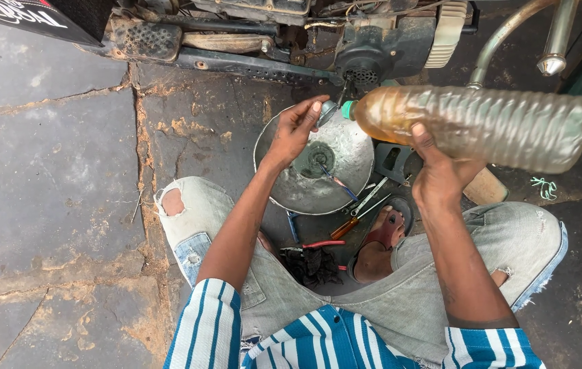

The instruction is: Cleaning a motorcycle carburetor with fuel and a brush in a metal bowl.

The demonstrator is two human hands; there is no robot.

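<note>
Nearest the camera, a blue-and-white striped shirt and grey ripped trousers frame the scene, the knees spread wide, so that a narrow wedge of floor lies open between them. In that wedge lie a dark rag, red-handled pliers, an orange-handled screwdriver and a sandalled foot, crowded close together with little bare ground among them. Just beyond, a round metal pan sits on the stained stone floor, its near rim touching the cluster of tools; a blue-handled tool lies across its inside. To the left of the pan the paving is broad and unoccupied. The left hand hovers over the far rim of the pan, its fingers pinching a small round cap beside the bottle's mouth. The right hand grips a clear ribbed plastic bottle of amber liquid from underneath, thumb up its side. The bottle lies almost level, its long axis running left to right, base to the right and slightly lower, its green-ringed neck pointing left over the pan's far edge. Behind, a machine's dark engine and frame closes off the far side, with bent metal pipes at the right.
</note>
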